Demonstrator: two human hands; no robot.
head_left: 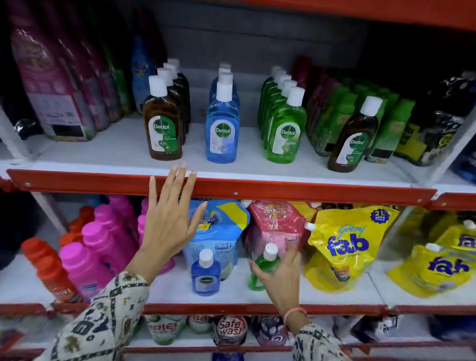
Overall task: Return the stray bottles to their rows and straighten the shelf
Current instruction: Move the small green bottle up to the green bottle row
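Note:
On the upper shelf (259, 173) stand three rows of Dettol bottles: a brown row (162, 126), a blue row (222, 127) and a green row (285, 127). A lone brown bottle (353, 138) stands to the right, in front of green packs. On the lower shelf a small blue bottle (205, 275) stands alone. Beside it a small green bottle (262, 267) is in my right hand (281, 276), whose fingers wrap it. My left hand (171, 221) is raised flat with fingers spread, its tips at the upper shelf's red edge, holding nothing.
Purple and green refill pouches (54, 88) fill the upper left. Pink bottles (101, 245) and orange bottles (47, 267) stand at lower left. Comfort pouches (220, 229) and yellow Fab pouches (346, 244) crowd the lower shelf behind the small bottles. A third shelf lies below.

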